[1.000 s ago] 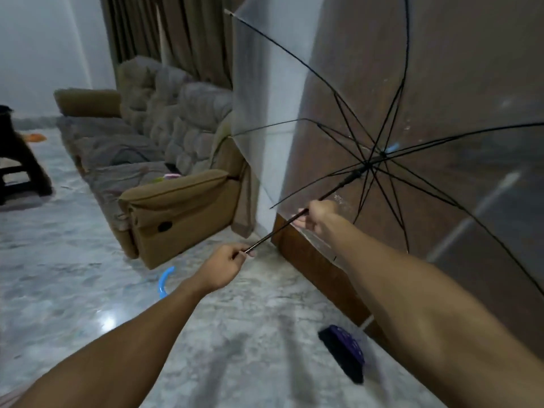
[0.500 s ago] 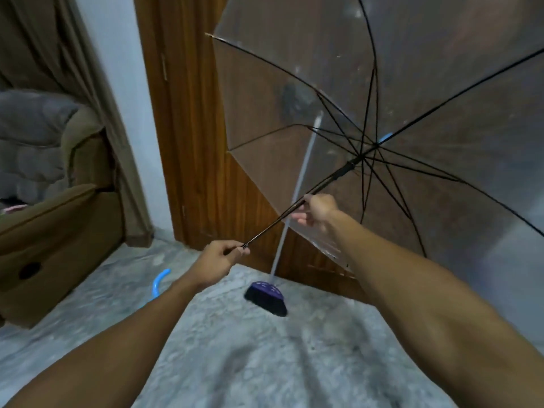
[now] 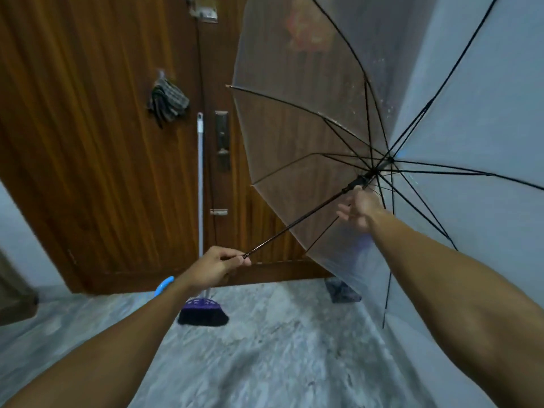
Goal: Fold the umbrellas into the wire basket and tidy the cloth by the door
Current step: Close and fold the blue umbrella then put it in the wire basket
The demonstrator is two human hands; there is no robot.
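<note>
Still on the folding step: left hand [image 3: 216, 267] clenches the handle end of the open clear umbrella [image 3: 338, 119] by the door [image 3: 103, 142], while right hand [image 3: 357, 209] reaches, fingers loose, just under the runner [image 3: 357, 181] (holding nothing, looks like). Next it probably needs to slide that down.

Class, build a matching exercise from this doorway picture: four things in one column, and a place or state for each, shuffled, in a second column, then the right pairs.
Things:
1. umbrella
2. broom
3. checked cloth
4. left hand

Places or states:
A. hangs on the door
B. open, canopy spread
C. grips the umbrella's shaft at its lower end
D. leans upright against the door, head on the floor

Pairs: 1-B, 2-D, 3-A, 4-C
</note>
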